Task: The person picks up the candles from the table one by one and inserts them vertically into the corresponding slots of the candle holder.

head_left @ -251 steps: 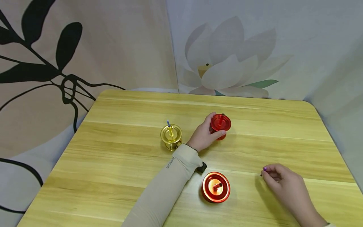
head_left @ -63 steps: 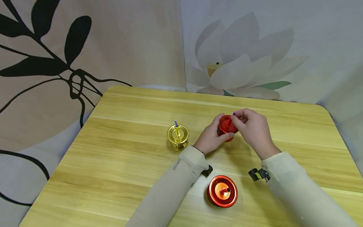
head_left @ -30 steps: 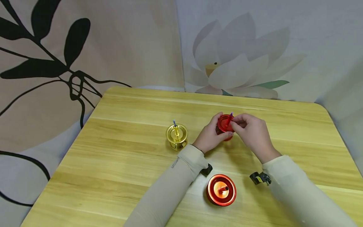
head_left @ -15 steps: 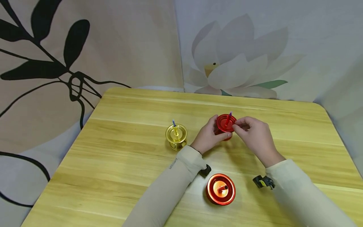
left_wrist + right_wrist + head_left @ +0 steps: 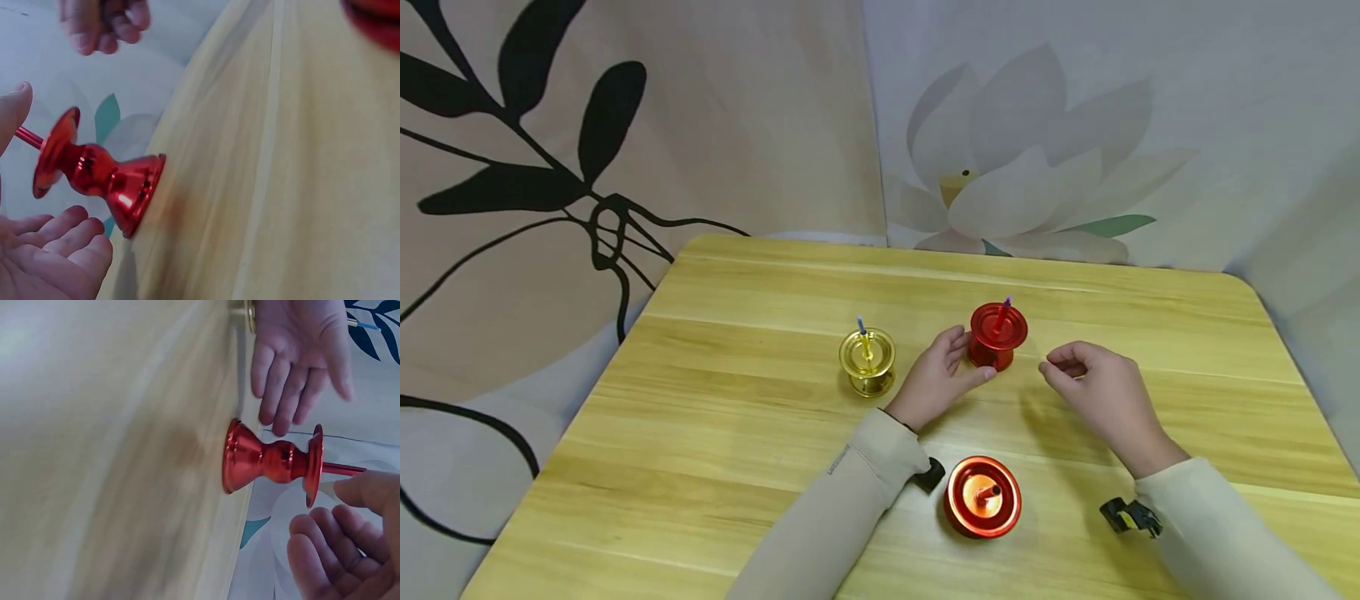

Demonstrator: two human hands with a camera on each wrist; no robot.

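A red metal candle holder [image 5: 997,327] stands upright on the table, with a small purple tip [image 5: 1008,300] on top of its thin centre tube. Just to its left, my left hand [image 5: 936,379] is spread with the palm towards it; the left wrist view shows a gap between those fingers and the holder [image 5: 132,187]. My right hand [image 5: 1101,396] is off to the right, its fingers loosely bent with nothing between them. A gold candle holder [image 5: 867,357] with a blue tip [image 5: 861,325] is left of my left hand. Nearer me sits a second red holder [image 5: 982,498], its tube ending in a dark opening.
The pale wooden table [image 5: 722,433] has rounded far corners. Behind it hangs a cloth backdrop [image 5: 760,125] printed with dark leaves and a pale flower. A small black device [image 5: 1131,517] is strapped at my right wrist, another [image 5: 929,475] at my left.
The purple piece went from my right fingers onto the far red holder's tube. Both hands have since let go and drawn back, the left slightly leftward, the right towards the lower right.
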